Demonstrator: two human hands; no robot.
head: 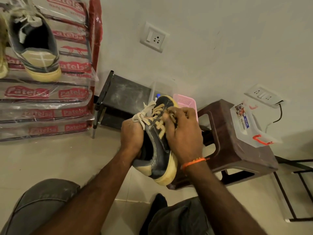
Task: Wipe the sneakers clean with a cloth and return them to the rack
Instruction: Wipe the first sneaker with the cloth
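The shoe rack (50,99) fills the upper left of the room, its shelves still wrapped in clear plastic printed with red brand labels. One sneaker (36,46) sits on the rack's top shelf, heel toward the person, dark upper over a yellowed sole, pale laces loose. Right of the rack, against the wall, stands a low dark metal stand (125,99), and further right of that a brown plastic stool (237,145) with a clear plastic box (249,122) with an orange latch on its seat. A pink mesh basket (186,102) peeps out between the stand and the stool. A black metal frame (294,187) leans furthest right from the rack.

The person sits on the tiled floor, knees in grey trousers (42,206) low in view. The second sneaker (159,145) is held in the air well to the right of the rack and below its top shelf, in front of the stool, tilted with its toe up and away. The left hand (132,138) grips it at the collar, fingers curled into the opening beside the laces. The right hand (183,133), an orange thread (194,161) at its wrist, lies over the sneaker's side with fingers curled at the lace area; whether a cloth is under them I cannot tell
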